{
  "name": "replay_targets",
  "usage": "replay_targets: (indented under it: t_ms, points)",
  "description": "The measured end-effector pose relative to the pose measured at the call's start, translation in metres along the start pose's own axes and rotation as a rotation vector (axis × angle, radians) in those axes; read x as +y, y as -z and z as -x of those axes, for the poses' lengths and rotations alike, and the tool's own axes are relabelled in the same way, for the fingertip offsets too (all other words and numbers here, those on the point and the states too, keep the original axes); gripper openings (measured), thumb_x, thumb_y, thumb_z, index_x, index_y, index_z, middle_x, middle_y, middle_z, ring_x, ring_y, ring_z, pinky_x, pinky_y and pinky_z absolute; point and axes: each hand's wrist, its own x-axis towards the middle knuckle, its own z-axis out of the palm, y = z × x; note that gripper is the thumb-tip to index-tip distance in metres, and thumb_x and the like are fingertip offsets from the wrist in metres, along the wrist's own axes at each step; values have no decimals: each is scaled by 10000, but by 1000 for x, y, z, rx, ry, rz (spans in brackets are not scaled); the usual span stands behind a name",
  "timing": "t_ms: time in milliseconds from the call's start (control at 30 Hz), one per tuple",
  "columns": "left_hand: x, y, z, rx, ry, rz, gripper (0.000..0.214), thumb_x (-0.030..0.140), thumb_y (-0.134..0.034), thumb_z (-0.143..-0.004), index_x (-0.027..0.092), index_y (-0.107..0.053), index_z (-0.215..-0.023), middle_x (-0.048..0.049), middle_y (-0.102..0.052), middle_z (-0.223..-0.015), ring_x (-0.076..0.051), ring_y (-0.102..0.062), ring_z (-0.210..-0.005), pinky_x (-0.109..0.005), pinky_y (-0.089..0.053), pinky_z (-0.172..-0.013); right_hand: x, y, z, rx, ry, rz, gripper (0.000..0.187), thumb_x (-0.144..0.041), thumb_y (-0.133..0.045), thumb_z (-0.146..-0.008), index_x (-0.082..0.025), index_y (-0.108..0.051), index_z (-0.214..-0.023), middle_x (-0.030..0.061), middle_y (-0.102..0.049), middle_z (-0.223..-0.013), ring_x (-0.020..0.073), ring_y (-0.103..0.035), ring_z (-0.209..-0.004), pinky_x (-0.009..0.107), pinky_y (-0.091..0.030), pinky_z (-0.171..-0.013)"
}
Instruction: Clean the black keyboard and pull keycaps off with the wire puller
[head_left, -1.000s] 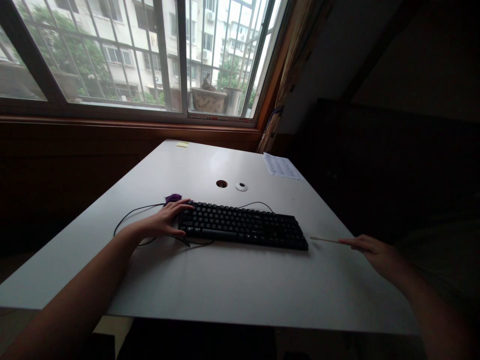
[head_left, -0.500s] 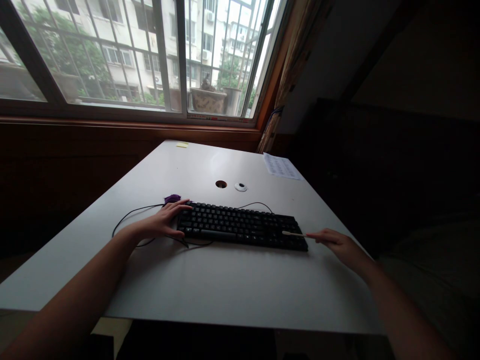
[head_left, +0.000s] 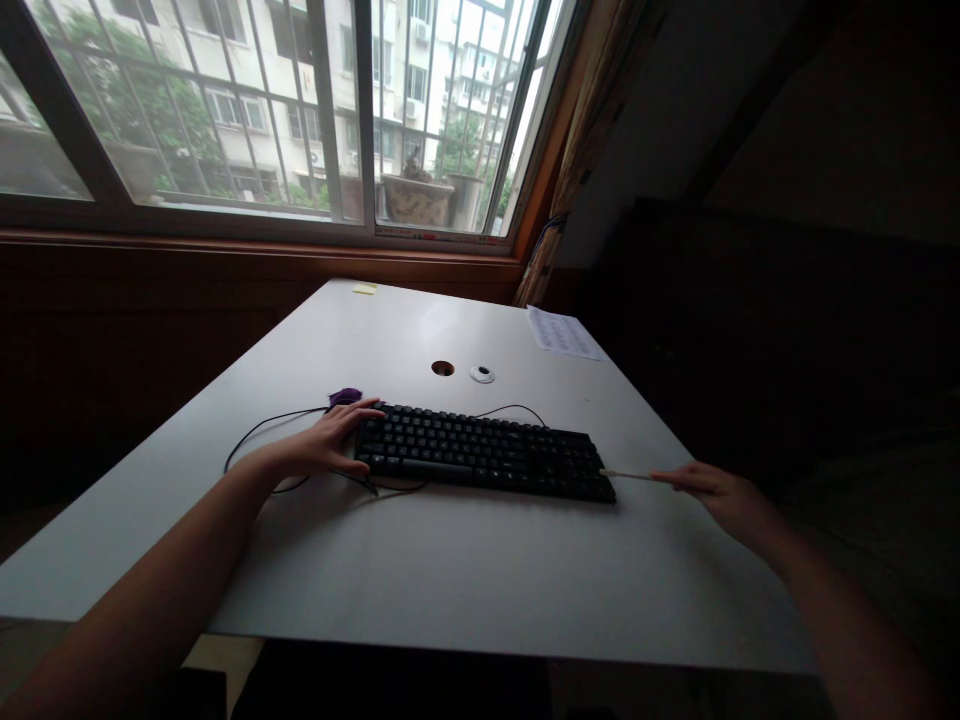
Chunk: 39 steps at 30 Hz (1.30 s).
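Note:
A black keyboard (head_left: 457, 445) lies across the white table in front of me. My left hand (head_left: 334, 437) grips its left end, fingers over the far corner and thumb at the near side. Pinched in the fingers of my right hand (head_left: 701, 482) is a thin pale stick that looks like a cotton swab (head_left: 626, 475). Its tip is at the keyboard's right edge, by the number keys; whether it touches them I cannot tell. A purple cloth-like thing (head_left: 345, 397) sits just beyond my left hand, partly hidden.
A black cable (head_left: 251, 430) loops left of the keyboard. Farther back on the table (head_left: 420, 570) are a round hole (head_left: 442, 369), a white ring-shaped cover (head_left: 482, 374), a printed sheet (head_left: 564, 332) and a yellow note (head_left: 364, 289). A barred window stands behind.
My right hand has moved right, drawing the cotton swab from over the number keys to the keyboard's right edge. My left hand and the keyboard have stayed put.

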Motion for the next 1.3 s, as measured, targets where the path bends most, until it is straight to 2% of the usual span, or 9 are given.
replay_targets:
  t_ms: [100,200,400,567,667,800,1033,1200,1300]
  points:
    - [1,0,0,6,-3,1,757,530,-738,-816,302,-406,-1458,-68,-242,-1635,-360,-258,-1472,-526,-262,-1209,16,5,7,52,-49,-11,415,-534,-580,-778,-278,-809,-1012,80,-712,-961,288,-674,-917,405,-515,-841]
    - [0,0,-1,13,-11,1,769,526,-742,-814,305,-399,-1466,-66,-243,-1636,-357,-262,-1471,-518,-264,-1208,15,7,11,109,-54,-51,446,-572,-586,-790,-275,-796,-1048,79,-700,-957,285,-667,-931,400,-515,-858]
    - [-4,-2,0,9,-11,9,772,528,-738,-820,312,-387,-1473,-65,-221,-1645,-357,-248,-1478,-527,-252,-1210,-37,-9,-8,38,65,-160,429,-561,-577,-837,-283,-780,-1092,76,-700,-973,266,-646,-966,389,-483,-911]
    - [-5,-2,0,14,-13,26,781,513,-747,-813,307,-387,-1475,-75,-222,-1645,-362,-238,-1482,-546,-246,-1210,-71,-29,-29,-71,137,-128,375,-456,-549,-833,-274,-801,-1043,69,-693,-872,240,-647,-859,372,-483,-838]
    - [-3,-1,0,10,-10,22,776,511,-749,-814,310,-392,-1474,-73,-226,-1643,-367,-234,-1484,-554,-245,-1209,-64,-32,-34,-63,137,-87,384,-403,-519,-812,-272,-809,-1026,66,-679,-827,236,-644,-827,374,-478,-817]
    - [-2,0,0,6,-3,23,773,527,-744,-816,315,-394,-1472,-67,-223,-1644,-369,-230,-1485,-555,-245,-1209,-38,-28,-32,-46,79,-47,384,-409,-538,-790,-289,-808,-1035,65,-674,-835,244,-644,-833,379,-485,-807]
    - [-6,-3,-1,13,-18,17,791,534,-750,-809,314,-387,-1475,-67,-223,-1644,-358,-228,-1487,-540,-242,-1213,-15,-18,-14,112,-15,-109,359,-464,-543,-830,-267,-808,-970,80,-659,-830,257,-650,-851,387,-528,-811]
    - [-3,-2,-2,11,-10,28,794,514,-752,-809,300,-379,-1477,-79,-233,-1637,-354,-248,-1478,-538,-253,-1208,-3,-11,-3,253,-108,-155,245,-341,-560,-810,-268,-782,-883,87,-683,-889,279,-676,-930,399,-558,-844]
    - [0,-1,-2,22,-5,59,850,495,-767,-791,301,-342,-1501,-87,-255,-1625,-355,-265,-1469,-532,-266,-1205,-6,-14,-6,284,-125,-166,237,-335,-566,-822,-281,-771,-926,88,-698,-930,277,-681,-948,391,-560,-839]
